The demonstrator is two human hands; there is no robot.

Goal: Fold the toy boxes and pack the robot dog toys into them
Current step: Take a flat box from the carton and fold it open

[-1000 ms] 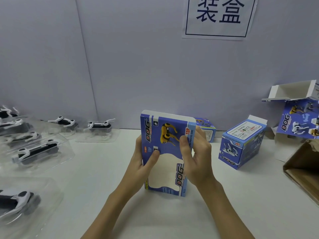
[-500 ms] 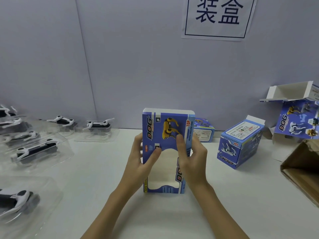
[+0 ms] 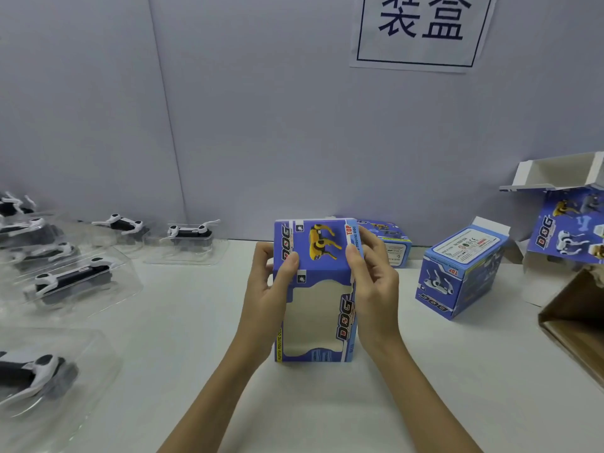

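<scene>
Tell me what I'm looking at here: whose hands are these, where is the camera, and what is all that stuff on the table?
No machine here: a person wears a camera on the head, looking forward and down, so the arms reach in from below. The left hand and right hand grip a blue toy box standing on the white table. Its front has a cut-out window and a yellow dog picture. To the left lie black-and-white robot dog toys in clear plastic trays. To the right sit another blue box, an opened box with its flaps up, and a brown carton at the edge. A sign with Chinese characters hangs on the wall.
</scene>
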